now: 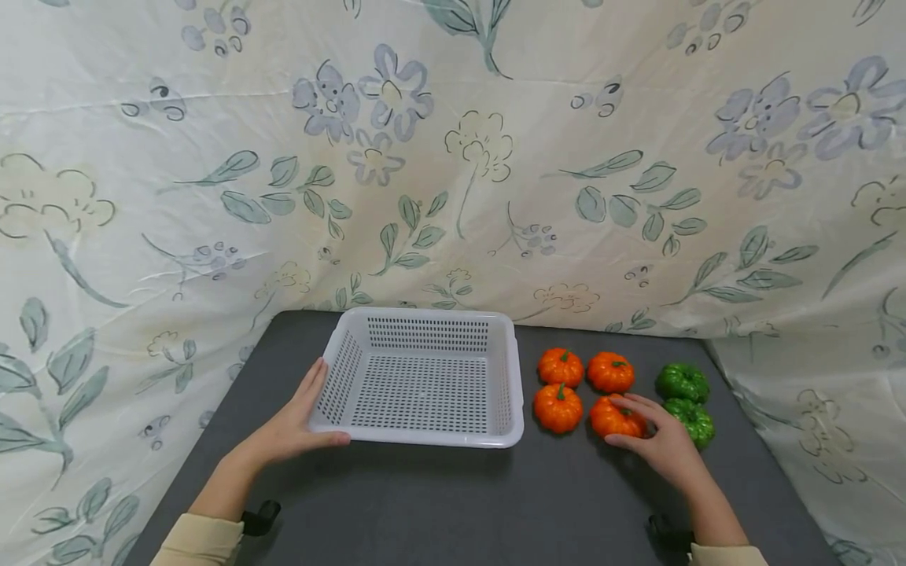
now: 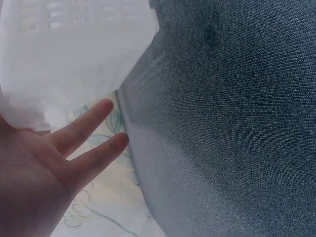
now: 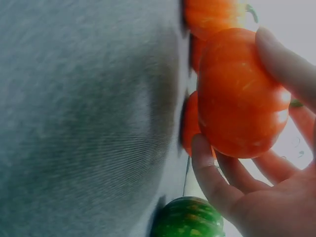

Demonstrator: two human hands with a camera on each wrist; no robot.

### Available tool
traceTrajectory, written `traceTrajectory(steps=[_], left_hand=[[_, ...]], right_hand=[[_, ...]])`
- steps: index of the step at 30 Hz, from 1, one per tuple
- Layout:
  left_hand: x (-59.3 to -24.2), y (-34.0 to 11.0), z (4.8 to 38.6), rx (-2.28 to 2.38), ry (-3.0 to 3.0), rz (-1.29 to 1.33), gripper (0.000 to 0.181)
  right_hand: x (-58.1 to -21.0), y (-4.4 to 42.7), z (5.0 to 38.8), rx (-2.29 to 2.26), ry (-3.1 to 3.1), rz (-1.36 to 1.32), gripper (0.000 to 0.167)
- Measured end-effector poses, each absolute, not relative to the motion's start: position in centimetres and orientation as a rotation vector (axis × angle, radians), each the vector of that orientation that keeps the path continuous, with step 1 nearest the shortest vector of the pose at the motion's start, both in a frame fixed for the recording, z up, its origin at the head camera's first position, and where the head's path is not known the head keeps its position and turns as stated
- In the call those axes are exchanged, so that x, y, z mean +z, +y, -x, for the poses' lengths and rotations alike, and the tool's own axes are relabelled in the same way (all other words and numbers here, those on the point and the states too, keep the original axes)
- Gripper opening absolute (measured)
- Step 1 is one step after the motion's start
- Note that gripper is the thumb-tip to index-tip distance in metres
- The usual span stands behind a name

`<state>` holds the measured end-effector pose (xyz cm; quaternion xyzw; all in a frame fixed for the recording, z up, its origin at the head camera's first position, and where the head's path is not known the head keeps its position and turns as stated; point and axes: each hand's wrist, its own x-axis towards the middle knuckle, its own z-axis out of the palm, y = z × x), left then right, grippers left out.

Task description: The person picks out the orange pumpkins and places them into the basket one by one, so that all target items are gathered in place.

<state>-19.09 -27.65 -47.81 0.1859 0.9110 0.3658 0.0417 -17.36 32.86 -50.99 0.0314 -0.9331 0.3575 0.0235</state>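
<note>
Dark tabletop, glossy orange pumpkin in right hand's grip, left hand wide against basket.

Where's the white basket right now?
In the head view, the basket is just left of the orange pumpkins, near the far edge of the table; the left wrist view shows part of it at upper left.
</note>
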Motion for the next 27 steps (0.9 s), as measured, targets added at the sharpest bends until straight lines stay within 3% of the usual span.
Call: traceTrajectory(steps=[7, 27], left_hand=[[-47.8, -27.7, 19.1, 1.143, 2.775, -0.563, 0.134], [-47.8, -27.6, 19.0, 1.169, 2.773, -0.531, 0.134]], right_hand=[[-49.8, 32.5, 17.2, 1.119, -2.840, -0.090, 0.064], [-47.8, 31.1, 17.8, 1.106, -2.816, -0.135, 0.066]])
